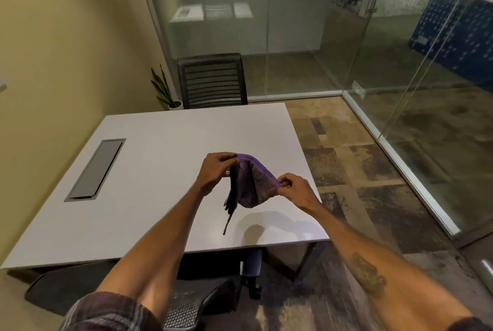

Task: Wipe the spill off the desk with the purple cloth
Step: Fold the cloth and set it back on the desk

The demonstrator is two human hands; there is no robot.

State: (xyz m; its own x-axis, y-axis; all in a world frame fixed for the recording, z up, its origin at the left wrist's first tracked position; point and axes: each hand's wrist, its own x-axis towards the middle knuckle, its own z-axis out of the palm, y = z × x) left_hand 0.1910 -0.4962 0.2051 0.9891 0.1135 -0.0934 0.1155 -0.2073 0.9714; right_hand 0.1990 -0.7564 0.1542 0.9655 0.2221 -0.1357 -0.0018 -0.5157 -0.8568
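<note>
Fingers of both hands pinched on purple cloth point(253, 183), aloft over white desk point(160, 149).

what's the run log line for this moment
left hand: holds purple cloth | right hand: holds cloth | cloth above desk | wiping: not begun

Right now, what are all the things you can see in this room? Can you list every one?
desk: one, white, middle of the room
cable hatch: one, grey, set into the desk's left part
purple cloth: one, purple, held up in the air above the desk's near right part
far chair: one, black, behind the desk
near chair: one, black mesh, in front of the desk, by the person
plant: one, green, in a white pot in the far left corner
glass walls: clear, along the back and right
left hand: one, pinching the cloth's left edge
right hand: one, pinching the cloth's right corner
</note>
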